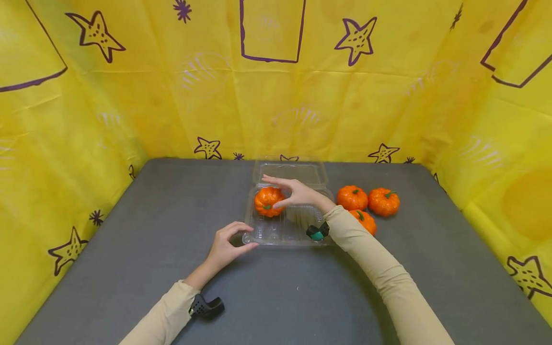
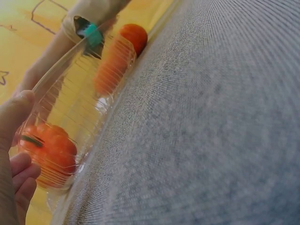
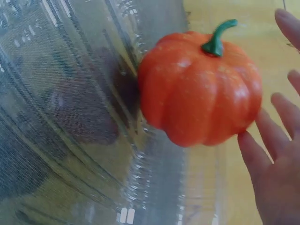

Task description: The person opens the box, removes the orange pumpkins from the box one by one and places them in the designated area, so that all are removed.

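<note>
A clear plastic clamshell container [image 1: 297, 238] lies on the table with its lid [image 1: 293, 173] folded back. One small orange pumpkin [image 1: 266, 197] with a green stem sits in its left part. My left hand [image 1: 225, 244] holds the container's front left corner, thumb and fingers on either side; in the left wrist view its thumb [image 2: 26, 99] rests at the rim. Over the container is my right hand [image 1: 297, 192], its fingers spread apart. The right wrist view shows a fingertip at the side of the pumpkin [image 3: 199, 89], with the other fingers away from it.
Three more pumpkins [image 1: 384, 201] stand together on the grey table [image 1: 172, 201], right of the container; my right forearm partly covers the nearest one [image 1: 365, 220]. A yellow cloth [image 1: 267, 110] with starfish drawings hangs behind and at both sides.
</note>
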Demonstrator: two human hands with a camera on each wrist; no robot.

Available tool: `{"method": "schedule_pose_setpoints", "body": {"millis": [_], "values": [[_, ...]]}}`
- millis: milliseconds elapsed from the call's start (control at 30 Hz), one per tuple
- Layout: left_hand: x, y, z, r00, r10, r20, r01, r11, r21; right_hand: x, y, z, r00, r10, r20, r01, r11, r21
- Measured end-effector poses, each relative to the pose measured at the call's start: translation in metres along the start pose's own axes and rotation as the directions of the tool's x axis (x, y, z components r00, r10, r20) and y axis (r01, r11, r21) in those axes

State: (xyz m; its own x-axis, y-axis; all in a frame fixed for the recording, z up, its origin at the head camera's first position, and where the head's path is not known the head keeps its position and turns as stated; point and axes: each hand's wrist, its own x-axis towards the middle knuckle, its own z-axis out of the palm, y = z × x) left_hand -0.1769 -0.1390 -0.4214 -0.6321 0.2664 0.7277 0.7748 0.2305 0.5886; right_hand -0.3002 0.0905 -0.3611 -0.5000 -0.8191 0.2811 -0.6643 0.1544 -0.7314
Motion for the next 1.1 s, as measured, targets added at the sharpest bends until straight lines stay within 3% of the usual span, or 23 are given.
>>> {"method": "schedule_pose_setpoints", "body": {"millis": [200, 367, 533, 700, 833, 933, 1100], "values": [[0.0, 0.0, 0.002, 1.0, 0.006, 0.002, -0.006, 1.0, -0.007, -0.001, 0.019, 0.003, 0.997, 0.014, 0.077, -0.008, 0.997, -0.073], [0.0, -0.001, 0.002, 1.0, 0.01, -0.001, -0.01, 1.0, -0.007, 0.0, 0.02, 0.003, 0.993, -0.002, 0.121, 0.017, 0.992, -0.125], [0.0, -0.002, 0.001, 1.0, 0.019, -0.006, -0.019, 1.0, -0.005, 0.001, 0.017, 0.002, 0.988, 0.042, 0.15, -0.01, 0.979, -0.204], [0.0, -0.001, 0.0, 1.0, 0.01, -0.017, -0.01, 1.0, -0.008, 0.002, 0.018, 0.001, 0.986, 0.049, 0.162, -0.004, 0.963, -0.268], [0.0, -0.001, 0.001, 1.0, 0.003, -0.009, -0.003, 1.0, -0.014, 0.001, 0.021, 0.0, 0.99, 0.056, 0.127, -0.015, 0.954, -0.301], [0.0, 0.0, 0.001, 1.0, 0.001, -0.003, -0.001, 1.0, -0.016, 0.0, 0.018, 0.0, 0.994, 0.073, 0.076, -0.05, 0.963, -0.266], [-0.001, 0.0, 0.001, 1.0, -0.007, 0.0, 0.007, 1.0, -0.022, -0.003, 0.002, -0.001, 0.999, 0.041, 0.0, -0.041, 0.998, -0.049]]}}
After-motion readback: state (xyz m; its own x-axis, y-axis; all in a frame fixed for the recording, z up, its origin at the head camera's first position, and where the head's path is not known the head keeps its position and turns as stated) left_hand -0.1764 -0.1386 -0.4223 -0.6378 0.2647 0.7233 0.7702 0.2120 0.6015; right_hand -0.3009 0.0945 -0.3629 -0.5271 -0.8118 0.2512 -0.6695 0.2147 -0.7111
